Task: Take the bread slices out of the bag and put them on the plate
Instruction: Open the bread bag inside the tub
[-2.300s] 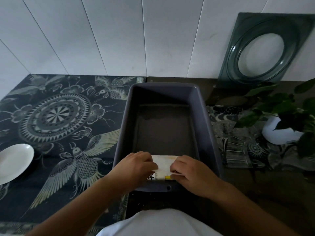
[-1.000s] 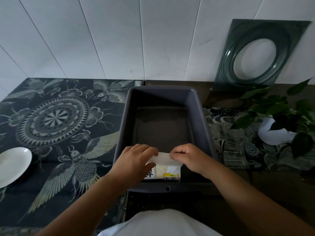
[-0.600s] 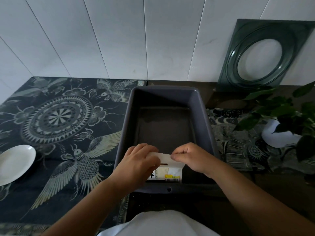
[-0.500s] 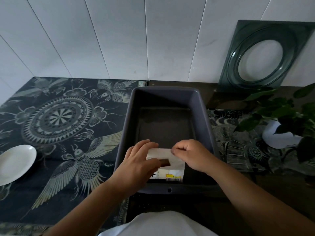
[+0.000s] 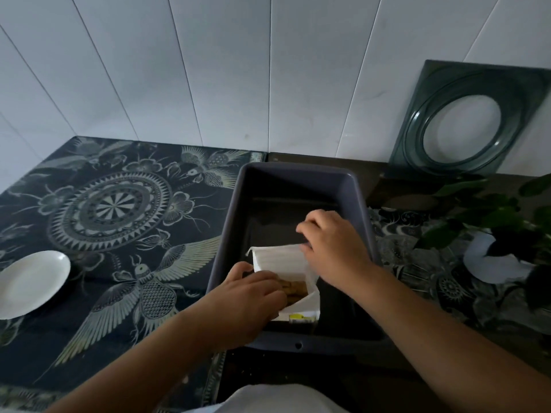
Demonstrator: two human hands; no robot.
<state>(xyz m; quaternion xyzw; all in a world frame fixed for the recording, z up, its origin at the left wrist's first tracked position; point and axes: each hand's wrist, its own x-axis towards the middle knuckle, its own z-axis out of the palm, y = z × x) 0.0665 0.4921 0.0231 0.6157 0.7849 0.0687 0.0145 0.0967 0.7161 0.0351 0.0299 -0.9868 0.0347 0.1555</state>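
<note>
Though the bag (image 5: 283,263) is now open at its top, no bread has left it, so the task is only at its first step. The bag stands low and just right of centre in the frame, inside the near end of a dark bin (image 5: 226,234) on the worktop (image 5: 402,365). Its white flap is folded back toward the far side, and brown bread (image 5: 293,287) shows through the mouth.

The right hand (image 5: 334,245) sits at the flap's far right corner, fingers curled on the paper's edge, pinching it back so the mouth is kept wide. The left hand (image 5: 247,296) reaches in from the lower left with its fingers pushed into the opening, touching or very nearly touching the bread. Whether those fingers have closed on a slice cannot be told, since the fingertips are hidden inside the bag.

The plate (image 5: 29,284) lies at the left edge of the frame on the patterned cloth (image 5: 113,210), well apart from the bin, and it is bare.

By my reading, everything that counts is left to do: gripping a slice, drawing it out past the flap, carrying it leftward across the bin's wall to the plate, and repeating for each remaining slice. How many slices the bag holds cannot be seen.
</note>
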